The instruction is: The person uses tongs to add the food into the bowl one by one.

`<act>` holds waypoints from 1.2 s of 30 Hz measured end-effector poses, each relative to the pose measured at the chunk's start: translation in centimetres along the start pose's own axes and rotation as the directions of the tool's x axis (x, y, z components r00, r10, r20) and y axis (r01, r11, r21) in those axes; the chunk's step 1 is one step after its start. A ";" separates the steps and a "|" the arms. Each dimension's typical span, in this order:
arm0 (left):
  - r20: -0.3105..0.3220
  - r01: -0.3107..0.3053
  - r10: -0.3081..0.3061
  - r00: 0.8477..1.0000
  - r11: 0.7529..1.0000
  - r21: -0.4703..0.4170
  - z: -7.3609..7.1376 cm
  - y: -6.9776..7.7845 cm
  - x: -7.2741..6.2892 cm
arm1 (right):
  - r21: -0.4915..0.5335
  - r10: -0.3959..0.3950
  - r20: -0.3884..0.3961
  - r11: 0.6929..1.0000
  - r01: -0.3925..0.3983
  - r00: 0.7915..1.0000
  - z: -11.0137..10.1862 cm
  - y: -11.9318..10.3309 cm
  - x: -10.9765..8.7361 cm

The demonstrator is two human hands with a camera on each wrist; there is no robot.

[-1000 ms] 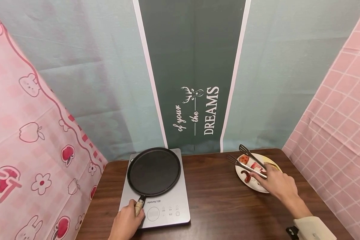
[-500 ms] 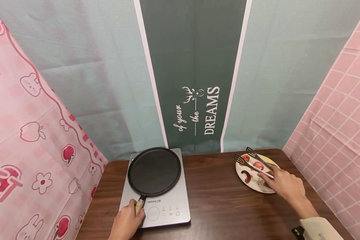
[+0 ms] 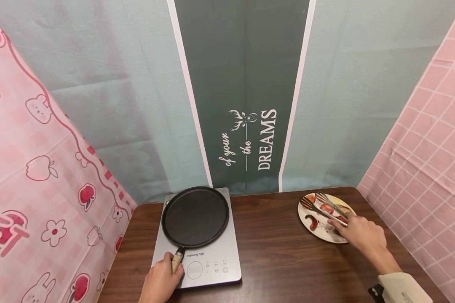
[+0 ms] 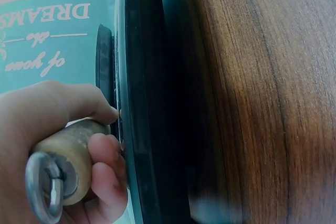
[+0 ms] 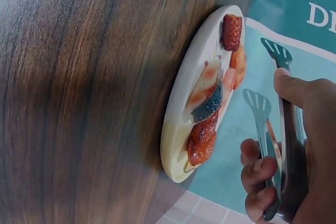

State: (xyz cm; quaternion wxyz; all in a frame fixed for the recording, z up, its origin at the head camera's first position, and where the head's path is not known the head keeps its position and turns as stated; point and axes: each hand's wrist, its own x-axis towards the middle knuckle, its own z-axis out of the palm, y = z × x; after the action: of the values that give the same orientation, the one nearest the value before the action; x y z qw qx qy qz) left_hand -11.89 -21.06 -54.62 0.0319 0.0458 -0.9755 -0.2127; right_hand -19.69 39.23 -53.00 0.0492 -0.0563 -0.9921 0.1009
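Observation:
My left hand [image 3: 162, 277] grips the wooden handle [image 4: 68, 150] of a flat black frying pan [image 3: 195, 216]. The pan rests on a silver induction cooker [image 3: 233, 252]. At the right, my right hand [image 3: 365, 235] holds metal serving tongs [image 3: 335, 219], their slotted ends spread apart over a round white plate [image 3: 327, 239]. Nothing sits between the ends. In the right wrist view the plate bears a scored sausage piece [image 5: 231, 32], a dark-skinned fish slice [image 5: 210, 103], a glazed brown-red piece [image 5: 202, 142] and an orange piece [image 5: 239, 66].
The dark wooden table [image 3: 267, 244] has the cooker at its left and the plate near its back right corner. Pink printed cloth [image 3: 60, 181] hangs at the left, pink checked cloth [image 3: 421, 160] at the right, and a green-grey curtain [image 3: 246, 84] behind.
My right hand has shifted a little to the right, and the tongs' ends have come down closer over the plate. The left hand and pan have stayed in place.

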 end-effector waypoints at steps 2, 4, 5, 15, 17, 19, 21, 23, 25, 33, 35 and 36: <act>-0.001 0.001 -0.001 1.000 1.000 0.000 0.0 0.0 0.0 | 0.001 0.006 0.011 1.000 -0.006 1.000 0.1 -0.1 0.0; -0.003 0.001 -0.001 1.000 1.000 -0.001 0.1 -0.1 0.0 | 0.002 0.012 0.022 1.000 -0.012 1.000 0.2 -0.1 0.1; -0.002 0.001 -0.001 1.000 1.000 -0.001 0.1 -0.1 0.0 | 0.002 0.014 0.027 1.000 -0.014 1.000 0.2 -0.1 0.1; 0.000 0.009 -0.009 1.000 1.000 -0.004 0.2 -0.2 0.1 | -0.006 0.022 0.062 1.000 -0.021 0.998 0.4 -0.5 0.4; 0.001 0.011 -0.011 1.000 1.000 -0.006 0.2 -0.2 0.1 | -0.010 0.030 0.080 1.000 -0.029 0.996 0.4 -0.5 0.5; 0.002 0.014 -0.014 1.000 1.000 -0.009 0.2 -0.2 0.1 | -0.013 0.037 0.096 0.999 -0.036 0.995 0.4 -0.6 0.6; -0.002 0.014 -0.014 1.000 1.000 -0.012 0.3 -0.2 0.1 | -0.012 0.041 0.100 0.999 -0.040 0.994 0.3 -0.8 0.7; -0.007 0.010 -0.010 1.000 1.000 -0.013 0.3 -0.2 0.1 | -0.008 0.041 0.098 0.999 -0.040 0.994 0.3 -0.8 0.7; -0.014 0.005 -0.006 1.000 1.000 -0.015 0.3 -0.3 0.1 | -0.005 0.038 0.097 0.999 -0.037 0.995 0.3 -0.9 0.7; -0.024 -0.001 0.001 1.000 1.000 -0.014 0.4 -0.4 0.1 | -0.016 0.041 0.090 0.999 -0.040 0.995 -0.1 -1.2 1.1; -0.024 -0.001 0.001 1.000 1.000 -0.015 0.4 -0.3 0.0 | -0.018 0.039 0.097 0.999 -0.037 0.995 -0.2 -1.3 1.1; -0.025 -0.003 0.003 1.000 1.000 -0.014 0.4 -0.3 0.0 | -0.018 0.039 0.099 0.999 -0.037 0.994 -0.3 -1.3 1.1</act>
State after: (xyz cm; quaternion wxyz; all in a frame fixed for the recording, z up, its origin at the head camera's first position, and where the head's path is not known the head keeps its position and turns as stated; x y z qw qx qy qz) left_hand -11.93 -21.22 -55.11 0.0445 0.0468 -0.9736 -0.2191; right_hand -20.93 38.16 -52.31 -0.0027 -0.0704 -0.9928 0.0966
